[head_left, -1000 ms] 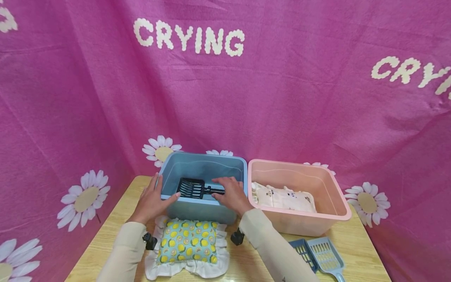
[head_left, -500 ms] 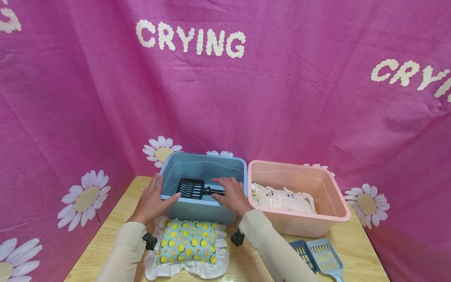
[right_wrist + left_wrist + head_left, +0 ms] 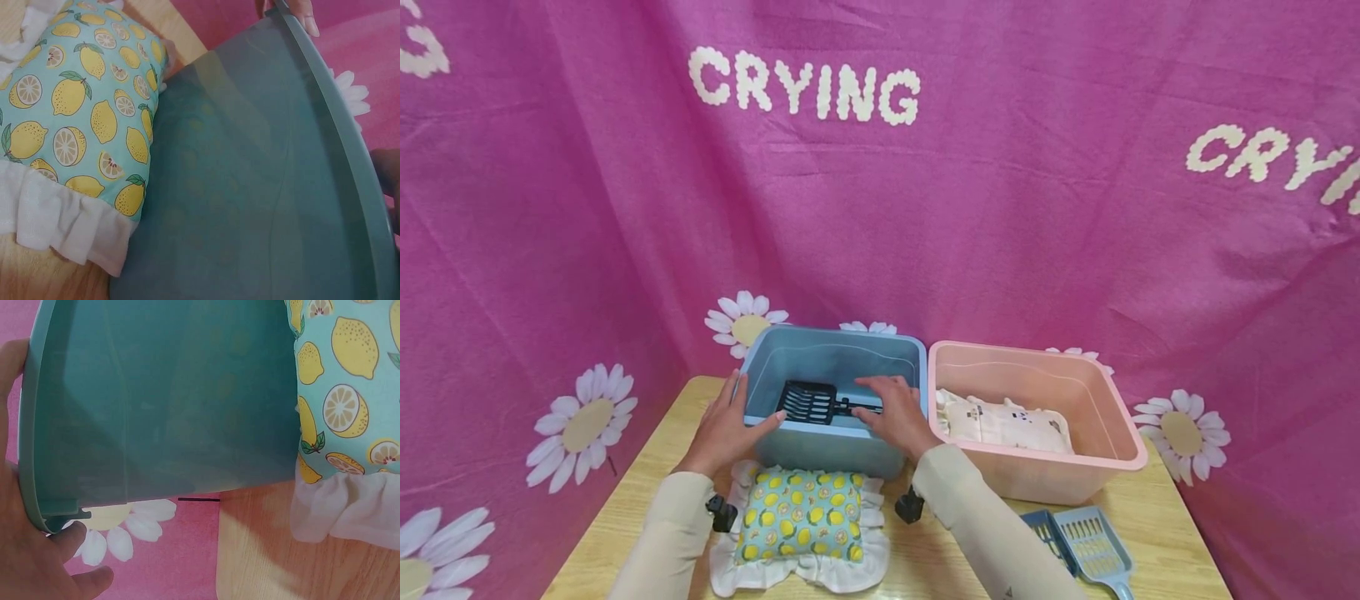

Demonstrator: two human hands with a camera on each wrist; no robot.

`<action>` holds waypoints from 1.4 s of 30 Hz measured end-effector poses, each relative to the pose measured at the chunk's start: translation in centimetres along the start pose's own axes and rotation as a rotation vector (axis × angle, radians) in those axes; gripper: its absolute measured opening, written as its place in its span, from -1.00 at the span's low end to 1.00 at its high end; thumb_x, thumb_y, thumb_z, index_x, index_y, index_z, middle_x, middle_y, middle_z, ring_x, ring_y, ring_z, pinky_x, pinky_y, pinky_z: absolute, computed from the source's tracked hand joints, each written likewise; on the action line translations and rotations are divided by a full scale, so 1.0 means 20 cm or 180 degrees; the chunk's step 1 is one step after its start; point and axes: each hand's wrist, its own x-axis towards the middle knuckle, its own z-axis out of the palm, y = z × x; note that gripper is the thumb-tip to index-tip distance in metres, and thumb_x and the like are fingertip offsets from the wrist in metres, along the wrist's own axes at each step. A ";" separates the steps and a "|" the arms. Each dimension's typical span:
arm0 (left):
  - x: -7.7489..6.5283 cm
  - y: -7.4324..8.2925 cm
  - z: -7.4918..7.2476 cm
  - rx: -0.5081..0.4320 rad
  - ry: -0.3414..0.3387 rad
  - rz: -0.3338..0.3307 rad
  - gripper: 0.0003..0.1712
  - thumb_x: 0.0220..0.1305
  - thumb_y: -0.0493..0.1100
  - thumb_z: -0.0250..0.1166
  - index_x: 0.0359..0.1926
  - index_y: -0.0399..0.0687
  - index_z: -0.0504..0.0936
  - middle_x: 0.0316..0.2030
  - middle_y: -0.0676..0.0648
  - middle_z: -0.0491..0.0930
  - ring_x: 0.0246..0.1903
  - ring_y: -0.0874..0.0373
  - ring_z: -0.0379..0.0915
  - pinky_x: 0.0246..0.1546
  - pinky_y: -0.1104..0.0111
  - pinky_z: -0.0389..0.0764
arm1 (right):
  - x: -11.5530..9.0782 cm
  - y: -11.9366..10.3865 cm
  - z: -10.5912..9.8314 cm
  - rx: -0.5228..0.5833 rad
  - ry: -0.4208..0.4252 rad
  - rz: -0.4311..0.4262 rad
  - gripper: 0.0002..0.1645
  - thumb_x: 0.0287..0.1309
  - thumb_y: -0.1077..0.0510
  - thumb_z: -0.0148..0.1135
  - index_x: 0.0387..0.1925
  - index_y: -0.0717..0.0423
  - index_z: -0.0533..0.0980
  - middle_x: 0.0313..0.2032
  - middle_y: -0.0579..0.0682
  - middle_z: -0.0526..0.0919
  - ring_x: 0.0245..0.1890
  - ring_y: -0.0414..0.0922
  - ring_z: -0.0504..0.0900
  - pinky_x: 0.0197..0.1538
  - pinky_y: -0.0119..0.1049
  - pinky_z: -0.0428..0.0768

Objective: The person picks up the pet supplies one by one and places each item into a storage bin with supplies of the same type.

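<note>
A blue plastic bin (image 3: pixel 831 450) stands on the table, with a black slotted litter scoop (image 3: pixel 808 403) lying inside it. My left hand (image 3: pixel 721 429) rests at the bin's left front corner, its fingers spread and fairly straight; the left wrist view shows fingertips (image 3: pixel 70 540) beside that corner. At the front right rim is my right hand (image 3: pixel 897 417), fingers spread over the bin near the scoop's handle. Whether it touches the handle is hard to see. In front of the bin, between my forearms, lies a lemon-print pillow (image 3: pixel 801 517) with white ruffles.
A pink bin (image 3: pixel 1037 475) stands right beside the blue one, with a cream printed pillow (image 3: pixel 1003 425) inside. Near the table's right front lie a dark blue scoop (image 3: pixel 1047 533) and a light blue scoop (image 3: pixel 1092 542). A magenta curtain (image 3: pixel 820 225) hangs close behind.
The head view has shifted very slightly. Both hands, the bins, the scoops and the pillows keep their places.
</note>
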 end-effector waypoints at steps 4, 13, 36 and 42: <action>0.00 0.00 0.00 -0.0016 -0.0001 -0.0004 0.32 0.07 0.56 0.11 0.51 -0.18 -0.21 0.52 -0.17 -0.33 0.41 -0.34 -0.22 0.23 -0.35 0.03 | 0.00 0.00 0.00 0.0021 0.0048 -0.0009 -0.42 0.17 -0.05 0.33 0.24 -0.17 0.47 0.19 -0.14 0.52 0.16 -0.14 0.34 0.09 -0.10 0.28; -0.01 0.01 -0.01 -0.0030 -0.0012 -0.0011 0.29 0.10 0.51 0.13 0.51 -0.19 -0.22 0.52 -0.18 -0.32 0.41 -0.34 -0.22 0.23 -0.36 0.03 | 0.00 0.01 -0.01 0.0152 0.0232 -0.0210 -0.47 0.20 -0.05 0.31 0.21 -0.10 0.49 0.17 -0.10 0.55 0.16 -0.12 0.36 0.10 -0.08 0.29; 0.00 0.01 -0.01 -0.0023 -0.0048 -0.0008 0.29 0.09 0.53 0.12 0.52 -0.15 -0.23 0.52 -0.17 -0.35 0.40 -0.39 -0.20 0.18 -0.39 0.07 | -0.09 0.00 -0.10 0.0096 0.0250 -0.0127 -0.40 0.26 -0.20 0.17 0.29 -0.17 0.41 0.29 -0.10 0.42 0.31 -0.11 0.25 0.30 -0.04 0.23; 0.00 0.01 -0.01 0.0000 -0.0046 -0.0015 0.29 0.09 0.54 0.11 0.52 -0.15 -0.23 0.52 -0.18 -0.35 0.40 -0.39 -0.20 0.19 -0.38 0.06 | -0.12 -0.01 -0.14 -0.0017 0.0233 -0.0204 -0.36 0.25 -0.23 0.17 0.31 -0.19 0.37 0.35 -0.12 0.34 0.35 -0.08 0.19 0.35 0.07 0.14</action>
